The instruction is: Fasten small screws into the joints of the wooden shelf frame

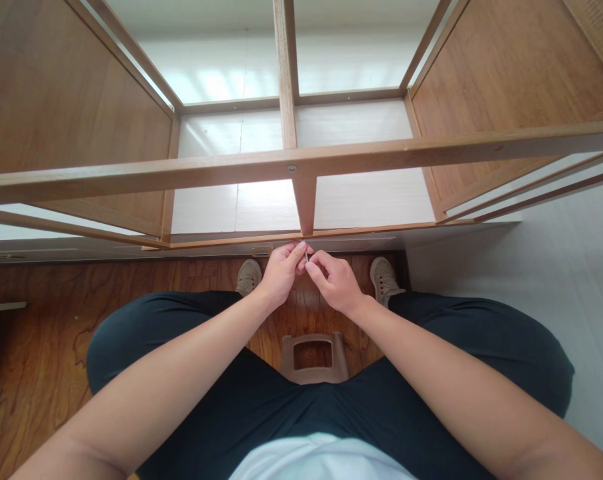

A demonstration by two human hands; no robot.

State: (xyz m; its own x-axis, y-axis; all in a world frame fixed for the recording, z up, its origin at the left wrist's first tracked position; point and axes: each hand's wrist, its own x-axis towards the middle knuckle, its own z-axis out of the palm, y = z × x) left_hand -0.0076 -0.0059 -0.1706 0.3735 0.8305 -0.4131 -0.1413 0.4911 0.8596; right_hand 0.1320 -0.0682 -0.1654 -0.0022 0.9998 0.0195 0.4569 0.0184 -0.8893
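Note:
At the foot of the wooden frame's middle post, my two hands work close together at its lower rail. A thin metal rod, too small to tell exactly, runs upright between them toward the underside of the rail. My left hand has its thumb and fingers closed around the rod's upper part. Thumb and forefinger of my right hand pinch its lower end. The rod's top end is hidden by the fingers and the rail. A round metal fastener sits in the front upper rail.
Wooden panels stand at the left and right of the frame. The frame rests on a white surface above the wood floor. A brown plastic stool shows between my legs; my shoes are near the ledge.

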